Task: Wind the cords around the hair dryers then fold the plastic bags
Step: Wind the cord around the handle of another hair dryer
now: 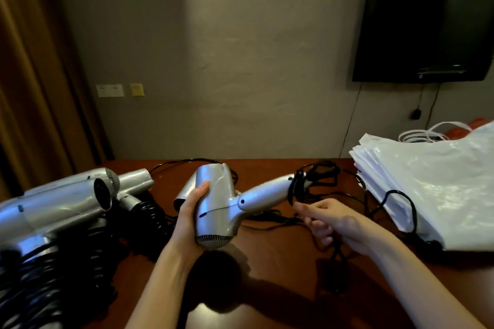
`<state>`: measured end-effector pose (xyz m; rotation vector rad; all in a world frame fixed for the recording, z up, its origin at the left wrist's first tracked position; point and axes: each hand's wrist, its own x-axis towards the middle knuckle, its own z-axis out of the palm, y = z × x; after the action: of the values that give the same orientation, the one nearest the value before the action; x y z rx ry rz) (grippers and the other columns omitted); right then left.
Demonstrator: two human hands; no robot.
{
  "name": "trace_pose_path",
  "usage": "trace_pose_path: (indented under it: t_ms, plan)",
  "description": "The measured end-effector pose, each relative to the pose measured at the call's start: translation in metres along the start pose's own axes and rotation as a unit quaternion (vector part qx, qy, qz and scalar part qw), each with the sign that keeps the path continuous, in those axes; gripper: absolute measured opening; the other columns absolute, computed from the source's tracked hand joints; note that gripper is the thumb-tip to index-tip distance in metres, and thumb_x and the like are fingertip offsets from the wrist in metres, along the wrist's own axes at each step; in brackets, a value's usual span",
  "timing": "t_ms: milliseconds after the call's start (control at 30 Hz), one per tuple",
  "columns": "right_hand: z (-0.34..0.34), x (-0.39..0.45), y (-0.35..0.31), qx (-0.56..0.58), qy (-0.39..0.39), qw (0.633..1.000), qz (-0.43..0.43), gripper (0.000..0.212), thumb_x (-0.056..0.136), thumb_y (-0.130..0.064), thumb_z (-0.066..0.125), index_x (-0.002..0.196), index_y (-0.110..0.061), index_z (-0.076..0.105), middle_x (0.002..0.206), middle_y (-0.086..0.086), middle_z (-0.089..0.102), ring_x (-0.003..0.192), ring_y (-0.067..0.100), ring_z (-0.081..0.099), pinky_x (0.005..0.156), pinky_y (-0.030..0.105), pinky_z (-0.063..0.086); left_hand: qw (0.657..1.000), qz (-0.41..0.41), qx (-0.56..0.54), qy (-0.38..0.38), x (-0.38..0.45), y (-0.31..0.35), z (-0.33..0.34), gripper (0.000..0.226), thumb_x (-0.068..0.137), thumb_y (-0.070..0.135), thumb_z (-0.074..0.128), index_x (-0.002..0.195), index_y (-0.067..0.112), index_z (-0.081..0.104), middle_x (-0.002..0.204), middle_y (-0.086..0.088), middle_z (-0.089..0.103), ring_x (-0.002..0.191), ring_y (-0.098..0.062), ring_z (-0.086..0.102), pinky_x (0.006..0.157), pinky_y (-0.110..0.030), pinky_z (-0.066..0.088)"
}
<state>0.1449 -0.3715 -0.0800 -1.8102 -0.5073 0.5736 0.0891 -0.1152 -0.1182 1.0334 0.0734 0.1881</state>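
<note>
From the head view, the left hand (191,211) grips the barrel of a silver hair dryer (224,203), held above the brown table (280,262) with its handle pointing right. The right hand (331,222) has its fingers curled round the black cord (307,184), which loops around the handle's end. More silver dryers (66,195) with coiled cords lie heaped at the left. A stack of white plastic bags (433,184) rests on the table's right side, well apart from the held dryer.
</note>
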Motion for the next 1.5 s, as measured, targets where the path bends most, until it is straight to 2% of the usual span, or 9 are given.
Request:
trace_pose_path:
  t_ms: [133,267,433,600,833,1000,1267,1400,1500]
  plan:
    - [-0.015,-0.008,0.007,0.001,0.021,0.998,-0.062,0.029,0.059,-0.047,0.077,0.070,-0.021,0.072,0.064,-0.004,0.053,0.055,0.003,0.042,0.050,0.016,0.031,0.995,-0.051,0.080,-0.018,-0.002,0.000,-0.005,0.048,0.064,0.042,0.073,0.090,0.002,0.075,0.078,-0.019,0.071,0.058,-0.025,0.068,0.049,-0.026,0.055]
    - [-0.020,-0.008,0.005,-0.072,-0.015,0.994,-0.077,0.024,0.081,-0.037,0.068,0.076,-0.015,0.075,0.070,-0.004,0.064,0.066,0.001,0.055,0.060,0.011,0.038,0.989,-0.042,0.139,-0.041,-0.008,0.004,-0.002,0.033,0.077,0.037,0.065,0.081,0.008,0.079,0.084,-0.018,0.073,0.066,-0.023,0.071,0.056,-0.025,0.057]
    - [-0.034,-0.012,-0.003,-0.052,0.001,0.997,-0.059,0.020,0.085,-0.028,0.065,0.082,-0.010,0.075,0.076,0.004,0.068,0.070,0.009,0.062,0.060,0.013,0.044,0.981,0.034,0.189,-0.021,-0.006,0.006,0.000,0.076,0.055,0.051,0.072,0.109,-0.003,0.067,0.093,-0.026,0.071,0.076,-0.030,0.070,0.063,-0.032,0.056]
    - [-0.040,-0.019,-0.012,-0.116,0.009,0.990,-0.083,0.029,0.082,-0.045,0.070,0.088,-0.017,0.075,0.079,0.006,0.066,0.073,0.017,0.056,0.064,0.023,0.039,0.971,0.090,0.219,-0.018,-0.007,0.004,0.001,0.073,0.058,0.052,0.071,0.108,-0.001,0.066,0.095,-0.025,0.071,0.080,-0.032,0.068,0.068,-0.036,0.053]
    - [-0.011,-0.015,-0.019,-0.436,0.084,0.883,-0.151,0.021,0.098,-0.021,0.052,0.103,-0.018,0.073,0.063,-0.012,0.060,0.057,-0.006,0.057,0.058,0.011,0.039,0.942,0.157,0.294,0.023,-0.007,0.003,0.007,0.064,0.047,0.056,0.071,0.097,0.015,0.068,0.074,0.004,0.073,0.067,-0.006,0.068,0.054,-0.016,0.048]
    - [0.010,-0.015,-0.020,-0.193,0.118,0.954,-0.197,0.027,0.098,-0.013,0.050,0.114,-0.032,0.060,0.068,0.004,0.068,0.053,0.018,0.067,0.051,0.021,0.050,0.948,0.193,0.234,0.101,-0.005,0.008,0.000,0.058,0.050,0.060,0.068,0.093,0.021,0.067,0.083,-0.004,0.070,0.070,-0.015,0.068,0.054,-0.026,0.053]
    - [0.030,-0.001,-0.008,-0.120,0.133,0.956,-0.232,0.019,0.099,-0.015,0.045,0.116,-0.022,0.047,0.101,-0.005,0.072,0.068,0.020,0.069,0.076,0.028,0.054,0.959,0.177,0.139,0.170,-0.003,0.006,0.001,0.063,0.049,0.058,0.071,0.094,0.014,0.068,0.078,-0.005,0.073,0.070,-0.023,0.069,0.062,-0.039,0.056]
    - [0.040,0.002,0.000,-0.082,0.091,0.963,-0.241,0.047,0.099,-0.011,0.043,0.136,-0.039,0.037,0.096,0.005,0.072,0.071,0.020,0.071,0.077,0.020,0.052,0.967,0.164,0.074,0.181,-0.004,0.006,0.002,0.062,0.063,0.048,0.070,0.104,0.003,0.066,0.086,-0.018,0.071,0.063,-0.024,0.069,0.049,-0.031,0.055]
    - [0.038,0.005,0.000,-0.011,0.071,0.971,-0.227,0.047,0.098,-0.008,0.043,0.136,-0.036,0.040,0.085,0.012,0.071,0.066,0.023,0.069,0.071,0.025,0.055,0.970,0.152,0.057,0.179,-0.002,0.006,0.000,0.072,0.061,0.052,0.072,0.110,0.000,0.066,0.095,-0.025,0.071,0.072,-0.032,0.069,0.061,-0.040,0.057]
